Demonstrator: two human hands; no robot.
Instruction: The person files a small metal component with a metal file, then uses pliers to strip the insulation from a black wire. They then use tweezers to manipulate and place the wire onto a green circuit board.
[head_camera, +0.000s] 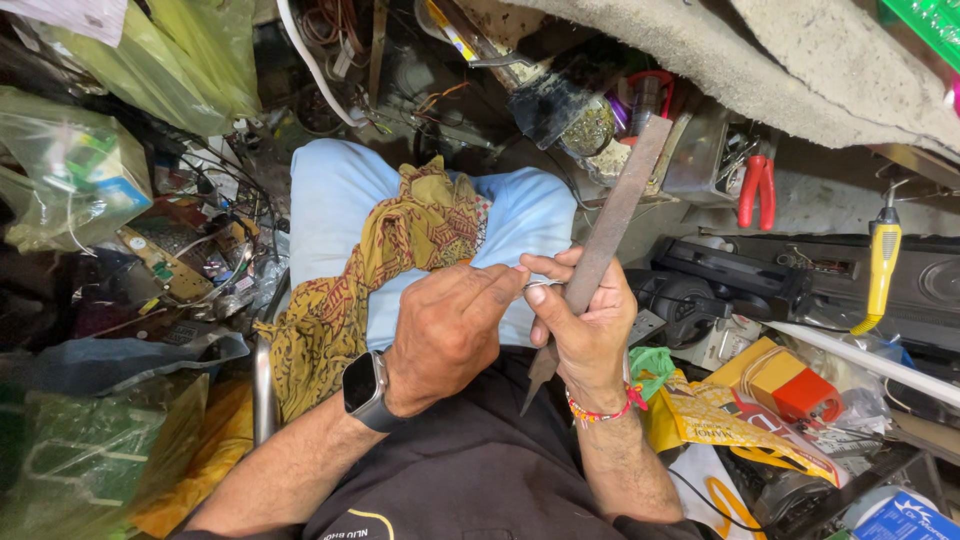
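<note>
The right hand (590, 325) grips a flat metal file (610, 220) pointing toward one o'clock; the left hand (450, 325) pinches a tiny metal piece (540, 285) (barely visible) against it — a slip could scrape fingertips (510, 272).

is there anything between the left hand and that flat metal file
Nothing visible. The left hand pinches a small metal piece right against the flat metal file, which the right hand grips. The yellow patterned cloth lies on the lap behind, off to the side.

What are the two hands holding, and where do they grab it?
The right hand grips a flat metal file near its lower end; the left hand pinches something tiny against it.
</note>
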